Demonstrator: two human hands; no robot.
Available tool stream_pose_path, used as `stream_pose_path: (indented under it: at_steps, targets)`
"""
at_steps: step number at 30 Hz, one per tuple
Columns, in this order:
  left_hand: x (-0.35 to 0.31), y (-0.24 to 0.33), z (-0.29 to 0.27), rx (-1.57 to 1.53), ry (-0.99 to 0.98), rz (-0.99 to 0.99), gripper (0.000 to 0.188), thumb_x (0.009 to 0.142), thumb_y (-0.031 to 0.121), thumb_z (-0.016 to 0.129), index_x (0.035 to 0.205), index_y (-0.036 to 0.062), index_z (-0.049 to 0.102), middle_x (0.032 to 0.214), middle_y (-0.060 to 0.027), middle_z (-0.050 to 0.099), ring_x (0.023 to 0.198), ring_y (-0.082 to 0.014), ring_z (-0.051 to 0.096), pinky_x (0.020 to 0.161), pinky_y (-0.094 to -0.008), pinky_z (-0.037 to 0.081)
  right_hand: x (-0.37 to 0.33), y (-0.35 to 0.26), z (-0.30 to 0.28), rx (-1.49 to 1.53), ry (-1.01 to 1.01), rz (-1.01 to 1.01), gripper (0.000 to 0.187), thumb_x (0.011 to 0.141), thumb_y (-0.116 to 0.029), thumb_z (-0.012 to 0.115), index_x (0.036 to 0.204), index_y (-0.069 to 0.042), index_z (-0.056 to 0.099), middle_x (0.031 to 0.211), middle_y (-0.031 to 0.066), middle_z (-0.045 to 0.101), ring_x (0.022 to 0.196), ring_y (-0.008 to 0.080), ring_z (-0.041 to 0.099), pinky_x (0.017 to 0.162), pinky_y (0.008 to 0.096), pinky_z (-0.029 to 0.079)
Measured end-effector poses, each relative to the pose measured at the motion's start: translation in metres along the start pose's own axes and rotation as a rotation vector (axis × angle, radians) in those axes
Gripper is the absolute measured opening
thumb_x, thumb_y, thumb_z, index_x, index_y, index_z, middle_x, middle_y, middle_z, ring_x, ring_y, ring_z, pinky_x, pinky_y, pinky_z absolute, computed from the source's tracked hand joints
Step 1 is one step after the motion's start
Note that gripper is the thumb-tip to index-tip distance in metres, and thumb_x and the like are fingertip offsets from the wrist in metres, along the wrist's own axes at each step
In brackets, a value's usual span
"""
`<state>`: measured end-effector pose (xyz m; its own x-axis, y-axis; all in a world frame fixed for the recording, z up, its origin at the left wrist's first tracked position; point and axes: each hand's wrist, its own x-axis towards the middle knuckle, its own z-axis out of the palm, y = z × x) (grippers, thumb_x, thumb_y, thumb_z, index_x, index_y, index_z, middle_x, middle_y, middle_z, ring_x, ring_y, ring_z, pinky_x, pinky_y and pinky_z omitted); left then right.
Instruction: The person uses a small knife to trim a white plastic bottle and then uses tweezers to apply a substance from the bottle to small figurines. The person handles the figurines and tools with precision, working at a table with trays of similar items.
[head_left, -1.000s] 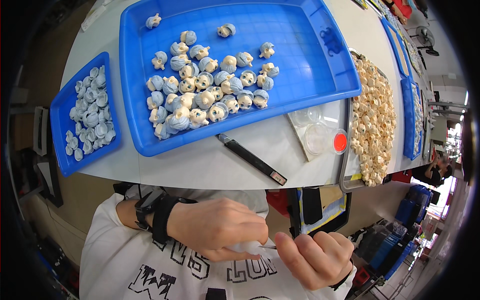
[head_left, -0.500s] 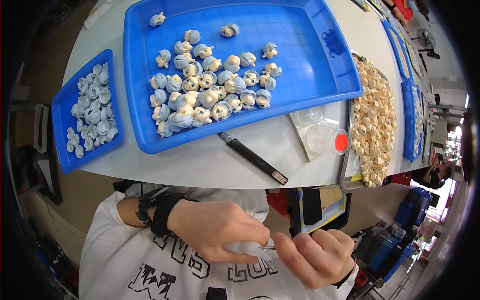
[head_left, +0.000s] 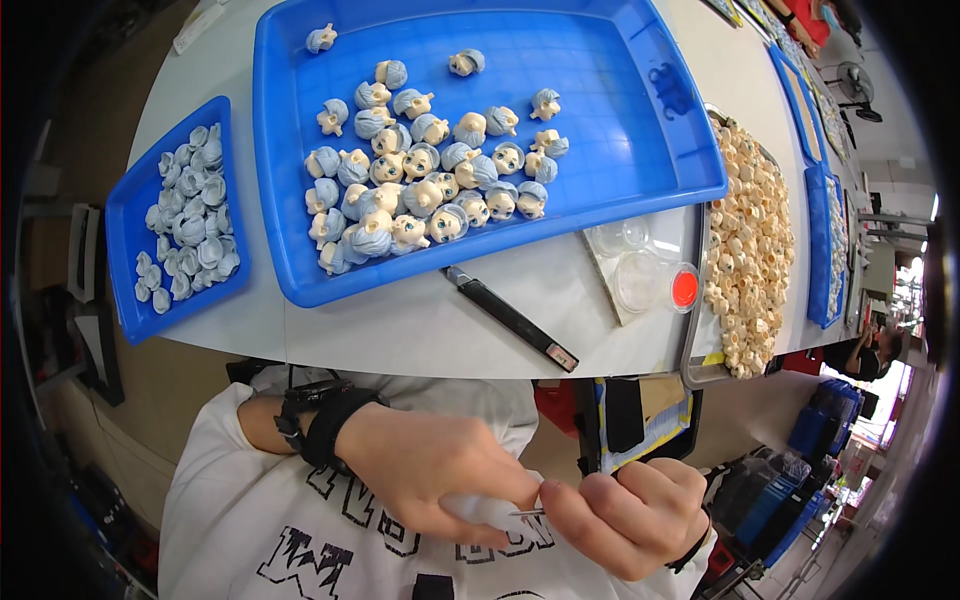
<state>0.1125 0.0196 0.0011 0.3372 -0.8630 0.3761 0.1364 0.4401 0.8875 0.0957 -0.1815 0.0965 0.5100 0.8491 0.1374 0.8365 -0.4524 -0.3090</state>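
My left hand (head_left: 435, 475) is closed around a small pale, whitish piece (head_left: 478, 508), held low in front of my shirt; its shape is mostly covered by my fingers. Curled close beside it, my right hand (head_left: 630, 515) grips a thin metal tool (head_left: 528, 513) whose narrow end points at the pale piece. The rest of the tool is hidden in my fist, so I cannot tell its kind. Both hands are off the table, below its near edge.
A large blue tray (head_left: 480, 270) holds several doll heads with light-blue hair. Left of it, a smaller blue tray (head_left: 125, 240) contains pale-blue hair pieces. A black utility knife (head_left: 512, 322), clear round containers (head_left: 637, 280) and a metal tray (head_left: 692, 350) of beige parts are to the right.
My left fingers have spread a little around the pale piece. The metal tool's tip lies slightly lower and closer along it. The table scene has shifted slightly in the view.
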Motion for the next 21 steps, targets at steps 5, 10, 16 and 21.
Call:
stream_pose_path:
  at_steps: [5, 10, 16, 21]
  targets:
    - [0.002, 0.004, -0.004, 0.019, 0.026, -0.005, 0.02, 0.082, 0.014, 0.063, 0.087, -0.0004, 0.05, 0.074, -0.0143, 0.054, 0.068, -0.033, 0.053, 0.06, -0.0364, 0.043, 0.001, -0.001, -0.001, -0.038, 0.037, 0.053, 0.036, 0.054, -0.011, 0.063, 0.089, -0.005, 0.065, 0.059, -0.0027, 0.046, 0.04, 0.0051, 0.03, 0.034, 0.021, 0.02]
    - [0.003, 0.01, -0.003, 0.125, 0.274, -0.017, 0.02, 0.075, 0.01, 0.071, 0.085, 0.0017, 0.055, 0.08, -0.0099, 0.059, 0.07, -0.0255, 0.059, 0.06, -0.0317, 0.047, 0.001, -0.002, 0.009, -0.093, 0.188, 0.091, 0.035, 0.052, -0.012, 0.062, 0.086, -0.005, 0.066, 0.058, -0.0021, 0.047, 0.04, 0.006, 0.03, 0.035, 0.0217, 0.018]
    - [0.001, 0.012, -0.004, 0.37, 0.358, 0.05, 0.026, 0.072, 0.013, 0.076, 0.091, 0.0012, 0.061, 0.091, -0.0107, 0.063, 0.078, -0.0244, 0.063, 0.062, -0.0293, 0.051, -0.002, -0.007, 0.007, -0.199, 0.274, 0.196, 0.032, 0.055, -0.011, 0.063, 0.086, -0.004, 0.066, 0.057, -0.0001, 0.048, 0.039, 0.0076, 0.032, 0.036, 0.0218, 0.018]
    - [0.002, 0.008, -0.003, 0.686, 0.462, 0.103, 0.028, 0.079, 0.023, 0.068, 0.094, 0.0002, 0.062, 0.086, -0.0088, 0.063, 0.072, -0.0249, 0.063, 0.058, -0.0308, 0.05, -0.001, -0.006, 0.007, -0.305, 0.233, 0.19, 0.031, 0.059, -0.008, 0.063, 0.089, -0.002, 0.066, 0.059, 0.0013, 0.049, 0.04, 0.0088, 0.034, 0.036, 0.022, 0.019]
